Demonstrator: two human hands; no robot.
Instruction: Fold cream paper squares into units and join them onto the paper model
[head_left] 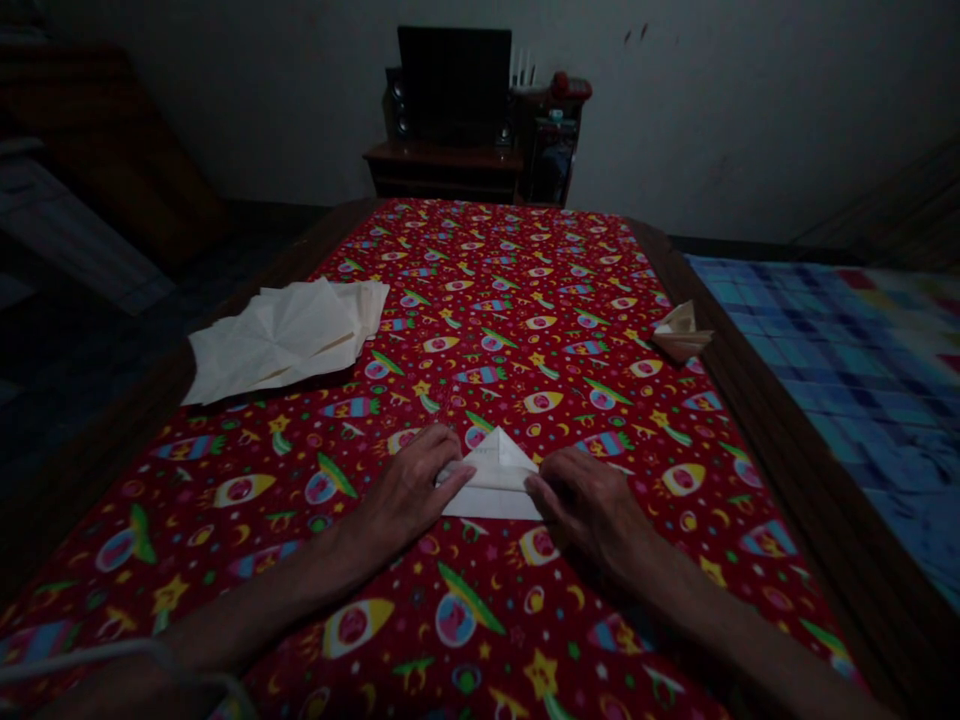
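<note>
A sheet of white paper (495,478), folded to a peak at its far side with a flat strip along its near side, lies on the red patterned cloth. At its left end my left hand (420,480) is closed on the edge, thumb on top and fingers curled behind. Gripping the opposite end, my right hand (589,495) has its thumb and fingers pinched on the paper's right corner. Parts of both ends of the paper are hidden under the fingers.
Creased paper sheets (300,335) lie stacked at the table's left side. A folded paper boat-like shape (682,333) stands near the right edge. Beyond the table, a dark monitor (454,85) stands on a wooden desk (442,155). Plaid bedding (795,350) is at right.
</note>
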